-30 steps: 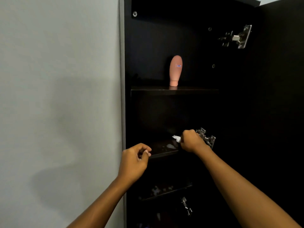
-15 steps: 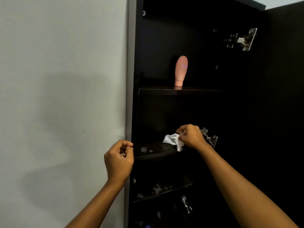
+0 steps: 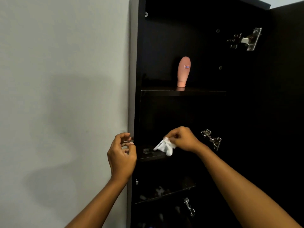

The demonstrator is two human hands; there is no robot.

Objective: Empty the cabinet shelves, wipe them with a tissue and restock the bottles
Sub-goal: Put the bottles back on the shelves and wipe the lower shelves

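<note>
1. Left hand [image 3: 122,155]: nearest the viewer, just left of the front edge of the middle shelf [image 3: 153,157], against the cabinet [image 3: 137,79] side panel. Its grip is loosely curled, fingertips toward the thumb, with nothing visibly held.
2. Right hand [image 3: 182,139]: above the middle shelf, toward its right side. Its grip is closed in a pinch on the crumpled white tissue [image 3: 165,146], which hangs down to the shelf's front part. Whether it presses on the surface cannot be told.
3. Step in hand (judged): wiping the middle shelf, which carries no bottle. A pale smudge [image 3: 147,151] lies on it just left of the tissue. The next move calls for a light, flat sweep leftward over that smudge and into the corner.
4. Lower shelf [image 3: 164,195], below the middle shelf: pale specks, too dim to identify.
5. Hinge [image 3: 211,139]: just right of the middle shelf, near the right wrist.
6. Pink bottle [image 3: 183,71]: upright, cap down, on the upper shelf [image 3: 182,92] above the middle shelf, well apart from both hands. Whether it is restocked or not yet removed cannot be told.
7. Hidden: the rear of the middle shelf is lost in darkness, and the cabinet below it is cut off by the frame.
</note>
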